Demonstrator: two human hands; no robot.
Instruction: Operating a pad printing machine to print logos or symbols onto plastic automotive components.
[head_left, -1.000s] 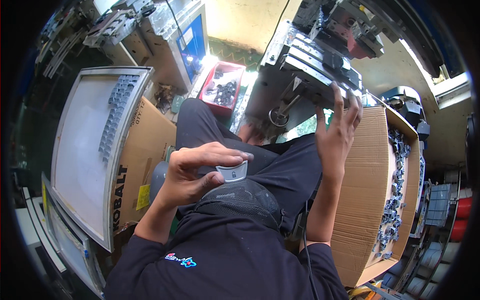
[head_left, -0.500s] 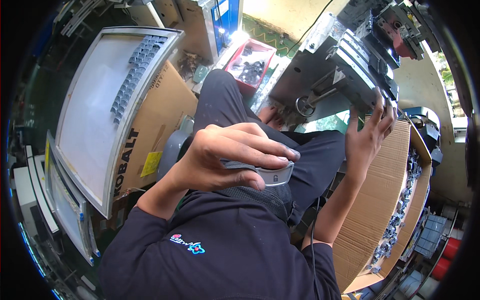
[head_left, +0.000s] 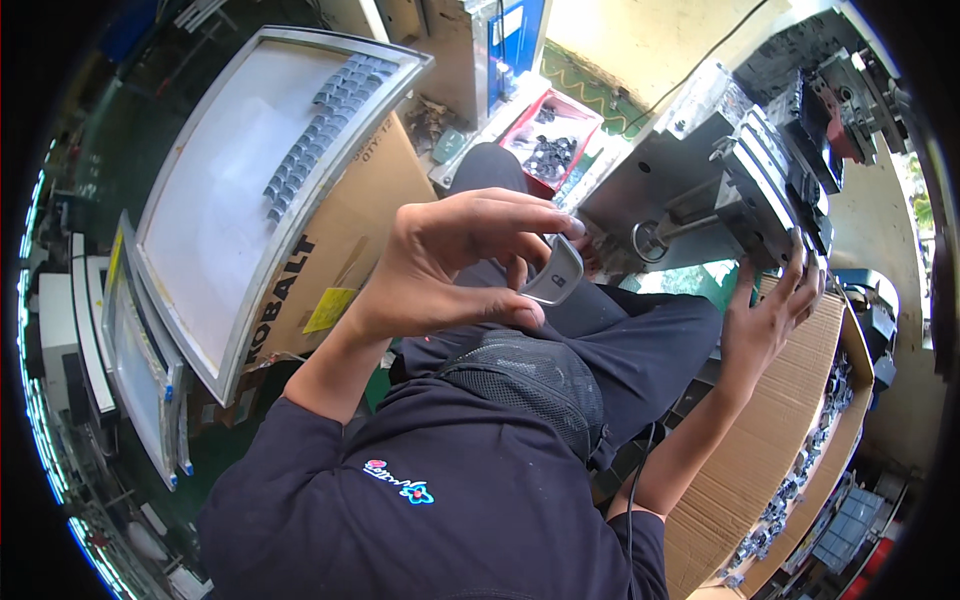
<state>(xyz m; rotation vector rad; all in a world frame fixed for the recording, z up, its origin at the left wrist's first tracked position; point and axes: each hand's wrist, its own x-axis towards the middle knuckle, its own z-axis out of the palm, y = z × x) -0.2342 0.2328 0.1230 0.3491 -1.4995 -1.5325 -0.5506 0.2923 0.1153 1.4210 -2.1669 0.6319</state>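
Observation:
My left hand [head_left: 440,260] pinches a small grey curved plastic piece [head_left: 556,278] marked with a padlock symbol, its thumb low and fingers over the top, above my lap and a black mesh pouch [head_left: 515,385]. At the right, my right hand [head_left: 770,310] has its bent fingertips on the front edge of a metal machine fixture [head_left: 755,185], gripping it. The piece sits tilted in my left fingers, apart from the machine.
A framed screen [head_left: 195,230] with rows of grey pieces leans by cardboard at left. A red box [head_left: 532,180] of dark parts stands ahead. A cardboard box [head_left: 740,460] with many small parts is at right. A cable [head_left: 640,470] runs beside my right arm.
The view has swung, shifting surroundings rightward. My left hand has lifted and turned the grey piece to a steeper tilt. My right hand stays on the fixture.

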